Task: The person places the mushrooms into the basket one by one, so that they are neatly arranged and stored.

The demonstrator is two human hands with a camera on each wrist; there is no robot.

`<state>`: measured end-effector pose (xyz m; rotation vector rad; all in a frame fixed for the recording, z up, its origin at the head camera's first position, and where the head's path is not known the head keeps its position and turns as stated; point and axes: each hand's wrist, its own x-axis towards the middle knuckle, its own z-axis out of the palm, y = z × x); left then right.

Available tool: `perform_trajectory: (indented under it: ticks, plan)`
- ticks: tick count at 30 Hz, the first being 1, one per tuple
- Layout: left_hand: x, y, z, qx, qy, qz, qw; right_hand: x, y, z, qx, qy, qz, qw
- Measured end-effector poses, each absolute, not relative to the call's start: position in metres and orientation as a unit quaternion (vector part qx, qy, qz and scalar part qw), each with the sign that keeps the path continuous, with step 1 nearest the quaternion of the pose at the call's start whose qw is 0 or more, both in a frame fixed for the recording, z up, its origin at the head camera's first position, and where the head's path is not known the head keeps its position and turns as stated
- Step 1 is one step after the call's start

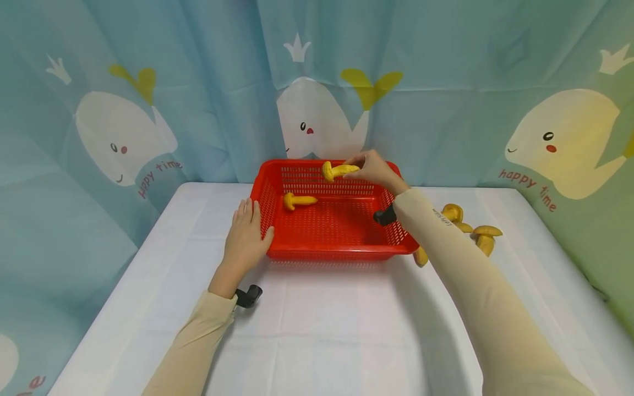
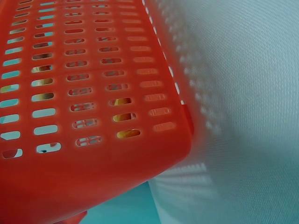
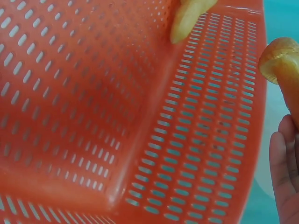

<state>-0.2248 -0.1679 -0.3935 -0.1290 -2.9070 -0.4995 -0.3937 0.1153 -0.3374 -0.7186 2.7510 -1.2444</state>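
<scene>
A red slotted plastic basket (image 1: 327, 248) stands on the white table. My left hand (image 1: 246, 236) rests on its left rim with fingers straight; the left wrist view shows only the basket's slotted side (image 2: 93, 158). Over the basket's back part, my right hand (image 1: 371, 168) pinches a yellow mushroom (image 1: 333, 171) by its stem, cap pointing left. In the right wrist view that mushroom (image 3: 282, 70) appears at the right edge, held by the fingertips (image 3: 280, 149). Another yellow mushroom (image 1: 299, 201) lies inside the basket at the back left.
Several brownish-yellow mushrooms (image 1: 486, 236) lie on the table right of the basket, some partly hidden by the right sleeve (image 1: 455, 264). One mushroom (image 1: 421, 257) lies by the basket's front right corner. A blue curtain (image 1: 446, 137) with printed whales hangs behind the table.
</scene>
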Motion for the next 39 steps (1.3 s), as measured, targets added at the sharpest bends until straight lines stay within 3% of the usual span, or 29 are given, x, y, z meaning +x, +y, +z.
perform_trajectory:
  ticks: [39]
  plan:
    - [-0.225,-0.167,-0.392,-0.043,-0.982,-0.160,0.094,-0.422,0.100,-0.388,-0.183,0.914,-0.344,0.115]
